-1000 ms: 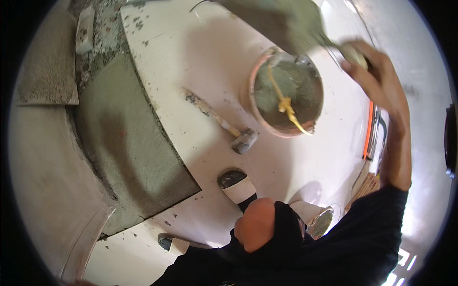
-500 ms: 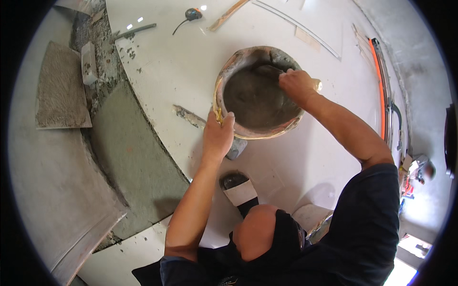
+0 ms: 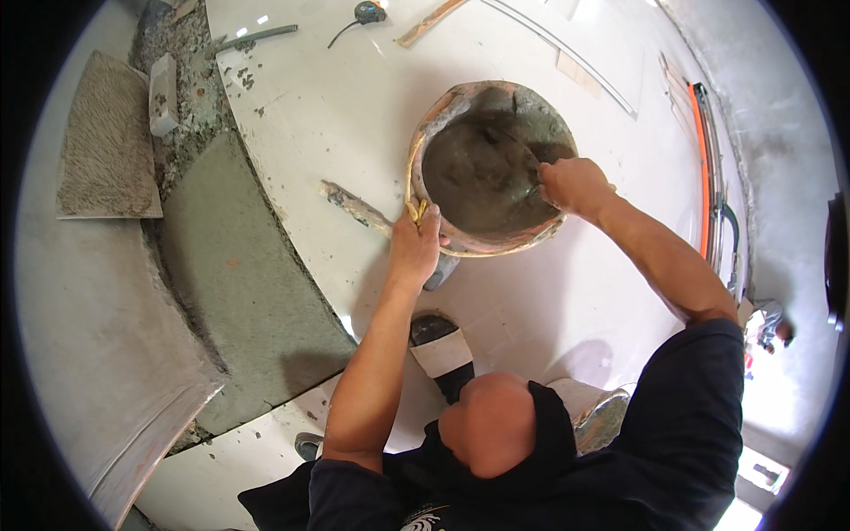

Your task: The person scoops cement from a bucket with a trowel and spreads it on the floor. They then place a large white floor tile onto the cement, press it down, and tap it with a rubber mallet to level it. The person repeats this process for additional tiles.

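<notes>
A round bucket (image 3: 542, 111) with a mortar-smeared rim stands on the pale tiled floor, partly filled with wet grey mortar (image 3: 469, 168). My left hand (image 3: 416, 239) is closed on its near-left rim, with a yellow strip of the handle between the fingers. Over the right rim, my right hand (image 3: 574, 186) is wrapped round the handle of a trowel, whose blade (image 3: 521, 149) is partly sunk in the mortar. A mortar-crusted stick (image 3: 354, 205) lies left of the bucket. Beside my left wrist sits a dark grey blocky piece (image 3: 440, 273), partly hidden.
Leftward runs a strip of grey mortar (image 3: 248, 274) beside a mortar-coated tile (image 3: 111, 142) and a white block (image 3: 163, 93). A tape measure (image 3: 368, 12) and wooden strip (image 3: 431, 22) lie beyond the bucket. An orange-edged bar (image 3: 699, 168) lies right; another bucket (image 3: 606, 416) stands beside me.
My right hand has moved nearer and slightly right, drawing the trowel through the mortar. My left hand keeps its grip on the rim. The view has shifted a little.
</notes>
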{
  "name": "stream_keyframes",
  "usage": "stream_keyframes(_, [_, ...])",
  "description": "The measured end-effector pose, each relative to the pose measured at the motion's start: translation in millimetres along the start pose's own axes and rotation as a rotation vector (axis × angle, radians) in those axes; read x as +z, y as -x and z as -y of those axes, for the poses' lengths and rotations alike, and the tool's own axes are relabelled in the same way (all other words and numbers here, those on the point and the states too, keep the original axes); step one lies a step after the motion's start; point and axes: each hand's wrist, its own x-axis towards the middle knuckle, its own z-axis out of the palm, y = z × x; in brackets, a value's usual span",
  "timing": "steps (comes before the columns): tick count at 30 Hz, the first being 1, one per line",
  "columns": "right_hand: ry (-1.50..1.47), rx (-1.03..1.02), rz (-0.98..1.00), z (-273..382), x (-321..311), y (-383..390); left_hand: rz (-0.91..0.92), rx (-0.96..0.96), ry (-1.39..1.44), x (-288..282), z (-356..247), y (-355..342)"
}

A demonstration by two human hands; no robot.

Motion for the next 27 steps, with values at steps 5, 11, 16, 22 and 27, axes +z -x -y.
stream_keyframes(5, [0.091,-0.05,-0.056,-11,-4,18,0.0,-0.015,0.029,-2,3,0])
stream_keyframes(11, [0.297,-0.009,-0.159,-29,-44,28,-0.013,-0.01,0.062,-1,3,1])
stream_keyframes(16, [0.481,-0.078,-0.042,-4,-35,-25,-0.027,-0.019,0.021,2,4,4])
stream_keyframes(22, [0.605,-0.204,0.093,17,-20,-11,-0.063,0.06,-0.062,2,12,-3])
stream_keyframes(27, [0.621,-0.302,0.184,30,-38,21,-0.101,0.072,0.05,4,14,-12])
